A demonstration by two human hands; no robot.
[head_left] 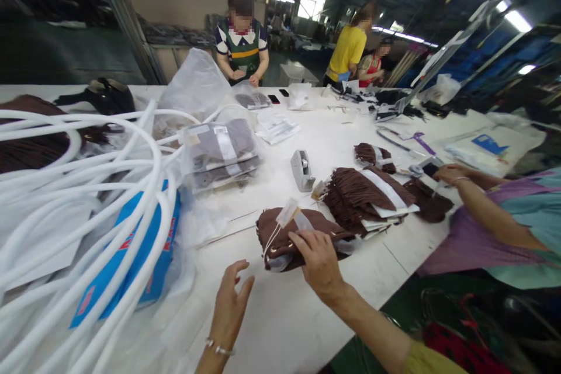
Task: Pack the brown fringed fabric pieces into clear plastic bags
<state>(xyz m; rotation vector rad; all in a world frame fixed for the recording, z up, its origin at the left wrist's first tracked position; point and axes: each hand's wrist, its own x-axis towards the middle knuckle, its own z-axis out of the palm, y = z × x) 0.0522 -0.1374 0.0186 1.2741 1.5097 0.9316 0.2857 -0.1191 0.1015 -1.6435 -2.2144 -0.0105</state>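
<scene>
A brown folded bag [278, 228] lies on the white table in front of me, with metal eyelets along its near edge. A pale band crosses it, and a white hang tag [287, 213] on a thin string rests on top. My right hand [322, 263] grips the bag's near edge, fingers bent over its top; the thumb is hidden. To the left of the bag, my left hand [231, 298] hovers with thumb and fingers apart, holding nothing. A bracelet [219, 348] circles that wrist. Just right of the bag sits a stack of brown fringed bags [357, 196] with a white band.
White tubing [153, 146] coils over the left side, above a blue box [127, 263]. Bagged grey goods [225, 149] and a grey tape dispenser [302, 169] stand beyond my hands. At right, a co-worker's hands [451, 174] hold a dark item. Other people stand behind the table.
</scene>
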